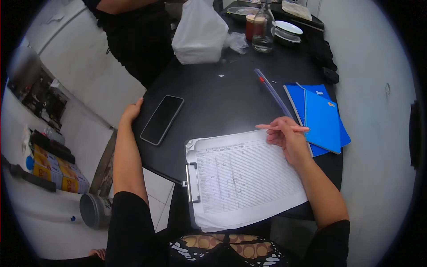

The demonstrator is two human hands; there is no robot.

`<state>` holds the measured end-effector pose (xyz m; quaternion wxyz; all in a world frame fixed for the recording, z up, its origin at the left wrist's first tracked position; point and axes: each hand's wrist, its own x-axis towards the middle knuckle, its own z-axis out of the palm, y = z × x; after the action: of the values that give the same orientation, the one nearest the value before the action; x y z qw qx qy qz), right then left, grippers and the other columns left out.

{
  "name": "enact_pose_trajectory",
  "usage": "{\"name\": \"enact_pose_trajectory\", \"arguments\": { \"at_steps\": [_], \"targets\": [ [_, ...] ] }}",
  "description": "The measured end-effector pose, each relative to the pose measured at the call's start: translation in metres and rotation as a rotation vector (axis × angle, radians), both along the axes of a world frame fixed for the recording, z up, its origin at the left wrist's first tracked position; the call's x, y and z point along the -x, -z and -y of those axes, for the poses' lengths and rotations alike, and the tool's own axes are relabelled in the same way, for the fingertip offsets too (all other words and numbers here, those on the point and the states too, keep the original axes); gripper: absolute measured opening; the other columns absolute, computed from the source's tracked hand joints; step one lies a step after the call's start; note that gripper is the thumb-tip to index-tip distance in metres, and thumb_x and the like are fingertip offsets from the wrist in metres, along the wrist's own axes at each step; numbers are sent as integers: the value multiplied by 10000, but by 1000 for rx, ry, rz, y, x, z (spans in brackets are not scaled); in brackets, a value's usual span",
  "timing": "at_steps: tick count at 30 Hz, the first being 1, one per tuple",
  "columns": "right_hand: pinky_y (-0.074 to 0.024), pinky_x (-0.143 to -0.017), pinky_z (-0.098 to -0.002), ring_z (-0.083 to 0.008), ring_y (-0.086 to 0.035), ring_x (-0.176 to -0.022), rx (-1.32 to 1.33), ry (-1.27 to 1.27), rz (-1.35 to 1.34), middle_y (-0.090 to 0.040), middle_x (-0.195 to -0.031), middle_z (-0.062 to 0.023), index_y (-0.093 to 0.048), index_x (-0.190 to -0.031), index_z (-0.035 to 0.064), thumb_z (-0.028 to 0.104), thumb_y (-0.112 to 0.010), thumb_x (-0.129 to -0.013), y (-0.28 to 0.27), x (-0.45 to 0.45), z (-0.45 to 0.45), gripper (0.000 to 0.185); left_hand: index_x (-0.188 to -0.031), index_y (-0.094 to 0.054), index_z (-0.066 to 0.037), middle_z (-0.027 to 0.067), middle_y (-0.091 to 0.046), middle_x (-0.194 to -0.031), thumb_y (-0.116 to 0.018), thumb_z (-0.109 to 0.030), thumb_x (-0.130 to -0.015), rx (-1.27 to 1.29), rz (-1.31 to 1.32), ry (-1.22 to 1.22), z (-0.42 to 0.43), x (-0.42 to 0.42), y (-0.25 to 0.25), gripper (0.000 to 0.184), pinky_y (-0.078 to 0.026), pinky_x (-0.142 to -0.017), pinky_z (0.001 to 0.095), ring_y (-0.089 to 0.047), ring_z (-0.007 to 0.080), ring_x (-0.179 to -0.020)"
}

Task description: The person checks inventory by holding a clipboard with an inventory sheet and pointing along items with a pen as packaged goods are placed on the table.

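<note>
My right hand point(287, 138) is closed around a pink pen point(296, 128), over the upper right corner of a printed sheet. The paper point(249, 178), a table of rows with some handwritten marks, lies on a clipboard point(192, 182) whose metal clip is at the left. My left hand point(132, 111) holds the left edge of the black table point(209, 98); most of its fingers are hidden. Beside that hand lies a dark-screened smartphone point(163, 120). Blue notebooks point(322, 120) are stacked just right of my right hand, partly under my forearm.
A clear plastic strip with a red piece point(273, 91) lies beyond the clipboard. Farther back stand a white plastic bag point(200, 35), a glass bottle point(264, 31), a reddish jar point(250, 27) and stacked bowls point(288, 31). Another person point(138, 35) stands at the far left side.
</note>
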<state>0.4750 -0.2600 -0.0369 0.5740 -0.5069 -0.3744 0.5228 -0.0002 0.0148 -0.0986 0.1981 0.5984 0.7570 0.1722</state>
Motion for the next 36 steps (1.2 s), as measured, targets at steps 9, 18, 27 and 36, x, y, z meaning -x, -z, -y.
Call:
{"name": "enact_pose_trajectory", "arguments": {
  "at_steps": [9,18,27,36],
  "targets": [
    [-509,-647,-229,-79,-530,-635,24,37,15,-525,-700,-27,-527,-783,89,265,-535,-914,2,-1,-2,220,-1085,-565,136,317,-538,-1154,-380,-646,-848,-20,-37,6,3,-2,-2,837,-361,-981,390,-495,393,-1153],
    [-524,-604,-224,-76,-520,-543,54,59,-24,-517,-633,-41,-521,-814,56,257,-446,-959,-1,0,-3,260,-1122,-544,127,324,-496,-1205,-346,-667,-844,-49,-100,32,14,-12,-13,864,-327,-1012,399,-453,412,-1188],
    [-525,-613,-234,-71,-514,-605,26,31,-24,-509,-688,-21,-535,-872,53,218,-483,-939,2,-1,-1,185,-1112,-546,129,315,-514,-1186,-309,-659,-859,50,-64,37,9,-9,-9,862,-317,-1020,394,-453,403,-1192],
    [-541,-640,-265,-111,-575,-644,2,76,35,-625,-791,-107,-547,-949,44,270,-490,-936,12,-5,-4,234,-1178,-530,86,278,-477,-1262,-274,-700,-843,50,-72,31,-6,5,2,892,-279,-1048,410,-404,374,-1244]
  ]
}}
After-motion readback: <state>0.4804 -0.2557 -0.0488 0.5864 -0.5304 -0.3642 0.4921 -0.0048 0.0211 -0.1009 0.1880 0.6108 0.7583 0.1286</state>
